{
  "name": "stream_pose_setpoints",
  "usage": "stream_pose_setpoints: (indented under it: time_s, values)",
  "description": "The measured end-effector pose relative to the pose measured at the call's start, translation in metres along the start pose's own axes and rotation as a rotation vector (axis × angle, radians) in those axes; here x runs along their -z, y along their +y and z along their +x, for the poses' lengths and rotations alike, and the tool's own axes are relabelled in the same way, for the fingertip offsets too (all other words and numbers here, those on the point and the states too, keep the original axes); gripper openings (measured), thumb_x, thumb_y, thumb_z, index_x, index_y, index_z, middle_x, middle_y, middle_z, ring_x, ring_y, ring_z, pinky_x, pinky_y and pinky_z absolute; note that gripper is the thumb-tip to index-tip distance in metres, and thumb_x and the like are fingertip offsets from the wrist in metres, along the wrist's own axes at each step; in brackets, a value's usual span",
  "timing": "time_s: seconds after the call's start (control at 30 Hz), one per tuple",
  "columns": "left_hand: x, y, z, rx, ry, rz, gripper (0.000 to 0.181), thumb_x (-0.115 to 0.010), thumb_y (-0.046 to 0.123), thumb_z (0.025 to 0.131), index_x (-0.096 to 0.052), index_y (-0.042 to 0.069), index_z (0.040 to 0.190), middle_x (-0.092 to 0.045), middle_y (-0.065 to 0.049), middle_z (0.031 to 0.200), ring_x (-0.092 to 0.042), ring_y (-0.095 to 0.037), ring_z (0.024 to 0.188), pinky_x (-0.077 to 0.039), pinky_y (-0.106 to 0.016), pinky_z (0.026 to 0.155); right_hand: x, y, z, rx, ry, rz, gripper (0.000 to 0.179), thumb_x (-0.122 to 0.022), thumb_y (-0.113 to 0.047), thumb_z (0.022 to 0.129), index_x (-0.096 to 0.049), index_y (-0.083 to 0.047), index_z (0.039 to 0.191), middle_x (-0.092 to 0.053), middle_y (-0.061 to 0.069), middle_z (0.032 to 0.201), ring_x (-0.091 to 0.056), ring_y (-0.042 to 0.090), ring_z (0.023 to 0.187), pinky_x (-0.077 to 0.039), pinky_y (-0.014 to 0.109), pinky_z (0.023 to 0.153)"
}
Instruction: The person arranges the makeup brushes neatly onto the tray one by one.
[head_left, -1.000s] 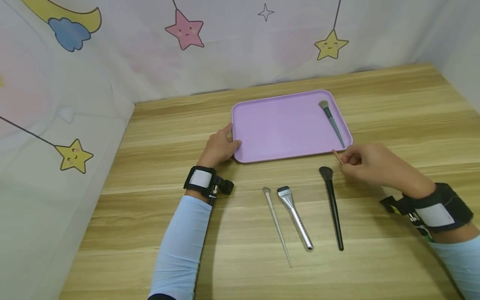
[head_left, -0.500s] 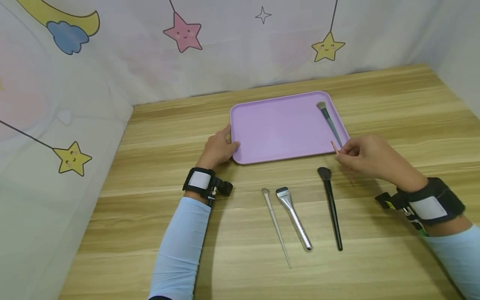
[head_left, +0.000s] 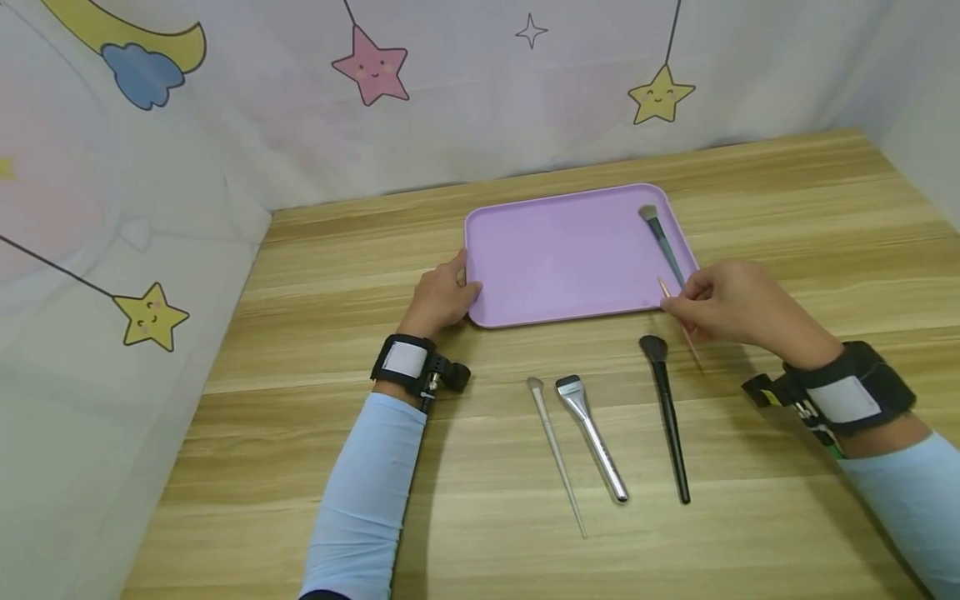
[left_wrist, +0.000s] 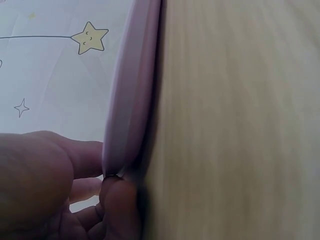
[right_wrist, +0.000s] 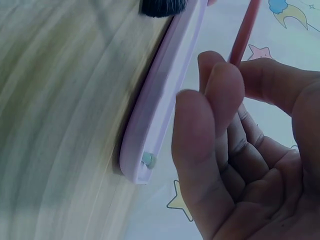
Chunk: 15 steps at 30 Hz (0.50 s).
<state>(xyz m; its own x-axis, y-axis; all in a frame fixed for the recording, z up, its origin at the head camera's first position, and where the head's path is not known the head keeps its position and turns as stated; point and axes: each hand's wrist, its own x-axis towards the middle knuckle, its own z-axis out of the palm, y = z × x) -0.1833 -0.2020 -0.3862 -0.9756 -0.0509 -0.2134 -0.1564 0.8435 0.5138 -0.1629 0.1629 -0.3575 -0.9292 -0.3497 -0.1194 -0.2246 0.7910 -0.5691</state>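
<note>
My left hand (head_left: pixel 437 298) grips the left rim of the purple tray (head_left: pixel 555 258), the thumb over the edge; the left wrist view shows fingers at the tray's side (left_wrist: pixel 130 90). Over the tray's front right corner, my right hand (head_left: pixel 738 302) pinches a thin pinkish makeup brush (head_left: pixel 691 344) between thumb and fingers. One end of this brush points over the tray; the other slants back over the table. A green-handled makeup brush (head_left: pixel 663 242) lies along the tray's right side, its lower end partly hidden by the right hand. In the right wrist view, the pinched brush (right_wrist: pixel 245 32) rises from the fingertips.
In front of the tray, a black makeup brush (head_left: pixel 666 417), a silver flat-headed brush (head_left: pixel 596 442) and a thin pale brush (head_left: pixel 557 454) lie on the wooden table (head_left: pixel 300 433). A patterned curtain (head_left: pixel 480 117) stands behind the table.
My right hand has moved a little left and away from me, carrying the thin brush from the tray's front edge to over its corner. The left hand stays on the rim.
</note>
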Motion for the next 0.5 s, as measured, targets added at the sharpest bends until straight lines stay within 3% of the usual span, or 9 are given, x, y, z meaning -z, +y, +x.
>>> stream_pose_setpoints:
  time_s: [0.3, 0.5]
  values:
    - [0.0, 0.0, -0.001, -0.007, 0.011, 0.006, 0.065, -0.05, 0.035, 0.098, -0.022, 0.017, 0.154, -0.044, -0.013, 0.148, -0.058, -0.014, 0.052, -0.046, -0.03, 0.073, 0.0, -0.002, 0.009, 0.005, 0.023, -0.013, 0.034, -0.066, -0.035, 0.089, -0.071, -0.005, 0.074, -0.066, 0.002, 0.059, -0.057, 0.014, 0.051, -0.039, 0.026, 0.043]
    - [0.0, 0.001, -0.001, 0.004, 0.011, 0.001, 0.065, -0.049, 0.035, 0.098, -0.021, 0.018, 0.154, -0.044, -0.013, 0.148, -0.056, -0.012, 0.045, -0.047, -0.028, 0.066, 0.001, -0.005, 0.019, -0.009, 0.022, -0.005, 0.036, -0.065, -0.038, 0.089, -0.071, -0.005, 0.077, -0.066, 0.003, 0.06, -0.058, 0.015, 0.053, -0.039, 0.027, 0.045]
